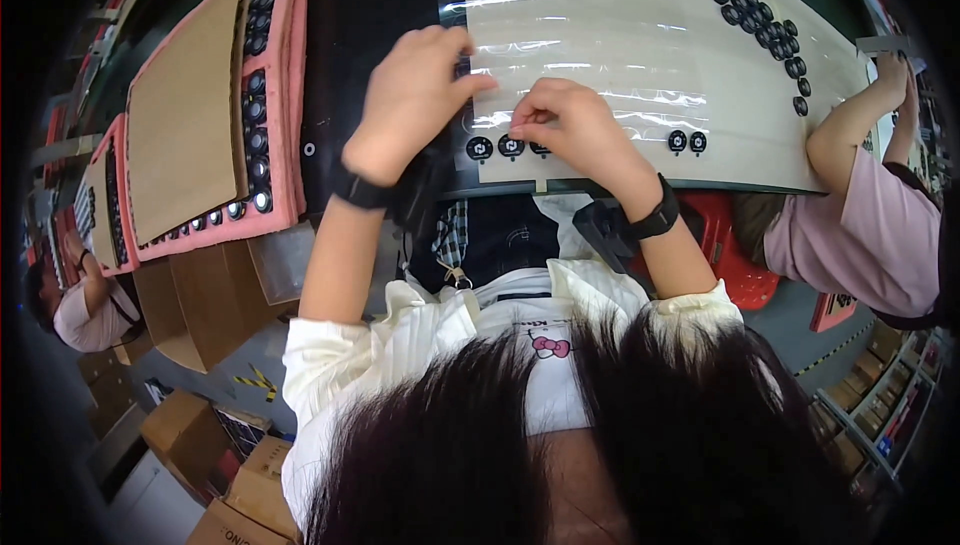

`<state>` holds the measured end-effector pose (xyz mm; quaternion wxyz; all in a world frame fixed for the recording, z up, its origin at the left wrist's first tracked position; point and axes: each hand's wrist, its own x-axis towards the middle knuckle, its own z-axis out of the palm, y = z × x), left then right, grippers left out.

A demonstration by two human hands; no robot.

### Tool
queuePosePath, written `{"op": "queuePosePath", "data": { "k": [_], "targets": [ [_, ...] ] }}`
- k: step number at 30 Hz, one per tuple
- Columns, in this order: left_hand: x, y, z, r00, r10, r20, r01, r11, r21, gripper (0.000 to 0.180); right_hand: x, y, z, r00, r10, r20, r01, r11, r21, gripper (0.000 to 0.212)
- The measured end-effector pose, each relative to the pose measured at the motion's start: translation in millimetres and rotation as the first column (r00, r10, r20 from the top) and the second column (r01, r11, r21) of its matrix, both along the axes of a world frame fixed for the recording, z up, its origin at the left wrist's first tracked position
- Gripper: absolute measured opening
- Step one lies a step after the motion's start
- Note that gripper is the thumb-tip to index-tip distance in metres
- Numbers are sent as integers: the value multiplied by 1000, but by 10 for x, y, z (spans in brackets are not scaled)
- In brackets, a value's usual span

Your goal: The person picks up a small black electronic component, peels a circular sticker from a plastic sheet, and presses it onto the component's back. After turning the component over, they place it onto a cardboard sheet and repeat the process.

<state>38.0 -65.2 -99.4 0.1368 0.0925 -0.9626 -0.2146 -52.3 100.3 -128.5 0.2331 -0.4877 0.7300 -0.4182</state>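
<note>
My left hand (415, 90) hovers over the left edge of a beige work mat (760, 145), its thumb and fingers spread, with nothing seen between them. Close by on the right, my right hand (575, 125) has thumb and fingertips pinched together; whatever they hold, if anything, is too small to make out. Below the fingertips lies a short row of flat round black parts with white marks, among them one black disc (511, 147) and another black disc (480, 149) at the left end. The right hand partly covers a third. A clear ridged plastic sheet (600, 45) covers much of the mat.
Two more black discs (688, 141) lie right of my hand. Many loose round black parts (735, 5) are scattered at the far right. Left stands a pink foam tray (290, 75) of similar parts, with a cardboard sheet (190, 115) on it. A co-worker's arm (850, 130) reaches in at right.
</note>
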Motion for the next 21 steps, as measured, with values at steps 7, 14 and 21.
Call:
{"op": "queuePosePath", "data": {
  "k": [7,14,21],
  "targets": [
    [-351,50,-227,961,-56,270,71,996,-45,39,-23,55,-63,986,72,-148,-74,997,-7,10],
    [-372,14,-164,960,-77,268,96,994,-58,37,-85,289,128,996,-86,32,91,978,-188,28],
    [-412,17,-143,944,-87,319,102,994,-31,36,10,256,-79,980,-131,-149,122,990,-71,48]
  ]
}}
